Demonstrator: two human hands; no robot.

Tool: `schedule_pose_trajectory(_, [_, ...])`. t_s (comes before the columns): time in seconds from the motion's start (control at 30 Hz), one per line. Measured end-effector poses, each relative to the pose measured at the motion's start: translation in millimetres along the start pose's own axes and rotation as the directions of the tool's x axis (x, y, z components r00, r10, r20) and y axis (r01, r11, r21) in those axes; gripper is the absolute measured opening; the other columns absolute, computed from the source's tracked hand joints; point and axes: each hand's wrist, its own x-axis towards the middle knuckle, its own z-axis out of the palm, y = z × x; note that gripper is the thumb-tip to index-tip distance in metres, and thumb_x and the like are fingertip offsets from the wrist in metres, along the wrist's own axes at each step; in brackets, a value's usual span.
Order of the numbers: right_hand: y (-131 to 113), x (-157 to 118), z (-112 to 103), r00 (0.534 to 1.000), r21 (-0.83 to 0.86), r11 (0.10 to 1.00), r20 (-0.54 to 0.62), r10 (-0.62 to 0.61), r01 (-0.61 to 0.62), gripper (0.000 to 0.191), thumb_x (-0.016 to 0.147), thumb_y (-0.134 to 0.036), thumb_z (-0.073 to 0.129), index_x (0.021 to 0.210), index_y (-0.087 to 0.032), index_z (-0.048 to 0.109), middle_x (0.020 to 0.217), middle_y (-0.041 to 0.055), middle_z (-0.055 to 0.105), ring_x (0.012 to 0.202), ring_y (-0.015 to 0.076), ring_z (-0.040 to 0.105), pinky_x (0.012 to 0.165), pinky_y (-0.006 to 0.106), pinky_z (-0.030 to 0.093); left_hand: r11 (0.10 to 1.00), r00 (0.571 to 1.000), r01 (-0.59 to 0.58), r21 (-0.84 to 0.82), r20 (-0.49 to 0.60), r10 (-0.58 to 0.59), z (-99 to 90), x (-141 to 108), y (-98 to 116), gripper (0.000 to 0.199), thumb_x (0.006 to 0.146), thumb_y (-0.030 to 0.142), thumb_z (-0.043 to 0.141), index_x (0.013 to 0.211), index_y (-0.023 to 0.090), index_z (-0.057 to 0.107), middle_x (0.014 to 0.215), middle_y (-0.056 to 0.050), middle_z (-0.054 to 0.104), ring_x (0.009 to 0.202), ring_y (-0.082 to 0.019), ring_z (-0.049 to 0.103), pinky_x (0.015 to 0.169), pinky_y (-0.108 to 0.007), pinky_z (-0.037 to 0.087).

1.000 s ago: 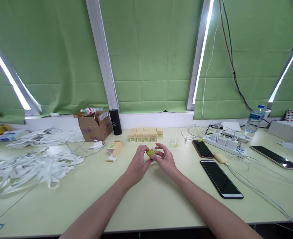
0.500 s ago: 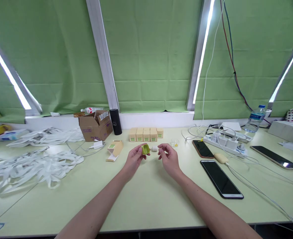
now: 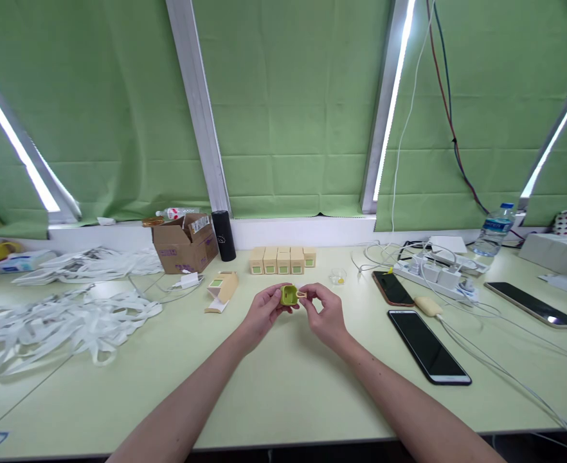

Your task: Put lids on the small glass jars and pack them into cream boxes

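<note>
My left hand grips a small yellow-green case by its left side, its hollow side facing me. Close against the case's right edge, my right hand pinches a small pale loop between thumb and forefinger. A small white object is mostly hidden behind the case. Beyond the hands stands a row of small tan boxes with green labels. An opened tan box lies to the left, and a small clear piece with a yellow spot rests to the right.
White straps are heaped on the left. Behind them are a cardboard box and a black cylinder. Several phones, one of them a large phone, a power strip, loose cables and a water bottle occupy the right side.
The case has moved slightly right and down in my left hand. My right hand has come left to its edge, and the pale loop now shows. The white object is now mostly covered.
</note>
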Motion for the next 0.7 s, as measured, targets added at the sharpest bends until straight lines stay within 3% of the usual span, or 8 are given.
schedule_pose_trajectory(0.2, [2.8,-1.7,0.9,0.999,-0.026,0.999,0.013,-0.038,0.038,0.014,0.093,-0.024,0.060,0.102,-0.025,0.071,0.087,0.0050,0.071,0.076,0.0219,0.066,0.075,0.038,0.055,1.000,0.999,0.021,0.006,0.034,-0.021,1.0,-1.4,1.1,0.052,0.084,0.052,0.080,0.116,0.012,0.072,0.101,-0.014,0.077,0.082,-0.022,0.071,0.086,-0.039,0.054])
schedule_pose_trajectory(0.33, [4.6,-2.1,0.3,0.991,-0.084,0.988,0.047,-0.129,0.133,0.020,0.095,-0.018,0.056,0.106,-0.027,0.070,0.090,0.0056,0.071,0.080,0.0220,0.065,0.075,0.038,0.055,1.000,0.998,0.026,-0.014,0.058,-0.025,0.8,-1.9,0.4,0.050,0.085,0.049,0.080,0.116,0.012,0.073,0.103,-0.014,0.077,0.085,-0.021,0.071,0.087,-0.038,0.055])
schedule_pose_trajectory(0.5, [6.0,-3.3,1.0,0.962,-0.291,0.917,0.045,-0.271,0.272,0.020,0.093,-0.014,0.058,0.103,-0.024,0.072,0.099,0.0089,0.064,0.093,0.0242,0.061,0.077,0.039,0.054,0.999,0.996,0.018,-0.045,0.087,-0.014,-2.0,-0.9,-3.6,0.044,0.089,0.044,0.078,0.118,0.012,0.073,0.106,-0.014,0.076,0.092,-0.021,0.070,0.087,-0.036,0.055])
schedule_pose_trajectory(0.7, [3.9,-3.3,1.8,0.933,-0.442,0.829,0.055,-0.355,0.342,0.020,0.091,-0.010,0.059,0.100,-0.022,0.072,0.100,0.0091,0.057,0.097,0.0247,0.055,0.076,0.037,0.053,0.998,0.991,0.016,-0.053,0.137,-0.008,-4.2,0.0,-6.5,0.040,0.091,0.041,0.076,0.119,0.012,0.074,0.110,-0.016,0.076,0.095,-0.023,0.070,0.088,-0.037,0.055])
